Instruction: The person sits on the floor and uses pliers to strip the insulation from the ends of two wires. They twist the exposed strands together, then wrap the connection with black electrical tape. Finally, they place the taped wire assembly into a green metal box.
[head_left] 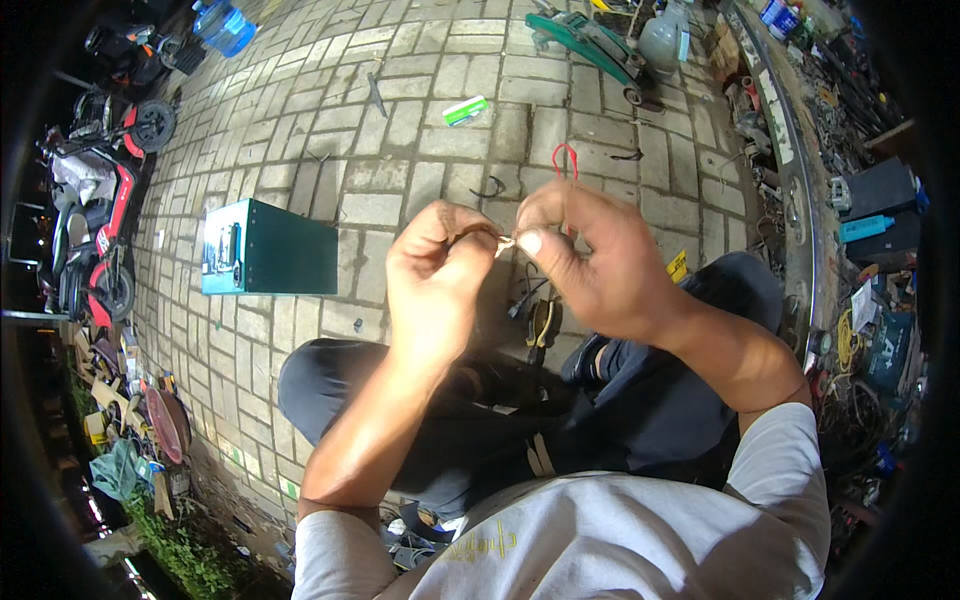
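Observation:
My left hand [432,275] and my right hand [595,260] meet at the fingertips in front of my chest. Both pinch a short piece of bare, copper-coloured wire [505,243] between thumb and forefinger. A red wire [566,152] loops out beyond my right hand and passes behind it; whether it joins the bare wire is hidden. Below the hands, near my feet, pliers [543,325] with yellowish handles lie among dark cable pieces [522,298]. Further out, a short black cable [488,187] rests on the paving.
To the left stands a green box [285,250]. A green-and-white packet [465,111] lies ahead. At the far right are a green floor jack [590,48] and a clear jug [663,42]. A red scooter [115,210] is on the left; cluttered tools and parts line the right.

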